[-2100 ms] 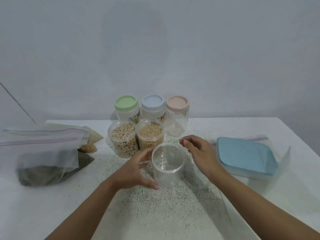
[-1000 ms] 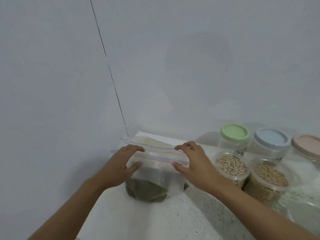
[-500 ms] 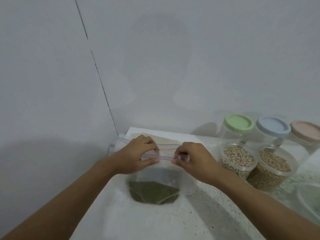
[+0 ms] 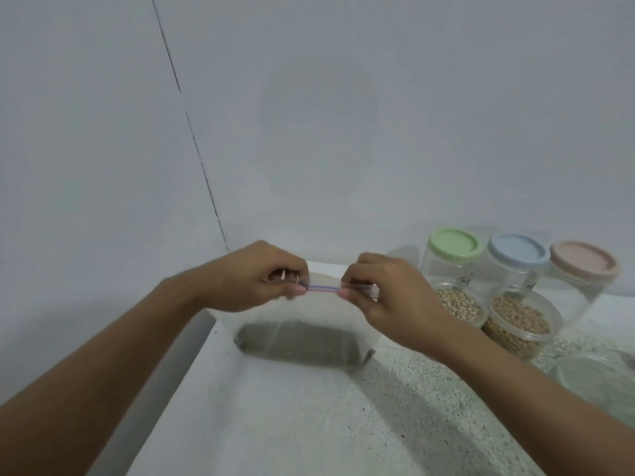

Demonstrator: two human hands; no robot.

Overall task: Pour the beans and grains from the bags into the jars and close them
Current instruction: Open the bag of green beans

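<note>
Pinching the zip seal [image 4: 323,288] of the zip bag of green grains [image 4: 299,343] with left hand [image 4: 251,280] and right hand [image 4: 386,292], lidless bean jar [image 4: 458,305] just right of the bag on the tabletop [image 4: 309,427]: may well spill grains if yanked apart too sharply or left to slump.

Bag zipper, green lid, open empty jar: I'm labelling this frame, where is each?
Bag zipper [image 4: 322,288], head view, coloured strip's middle.
Green lid [image 4: 454,244], head view, top centre.
Open empty jar [image 4: 598,383], head view, near wall.
</note>
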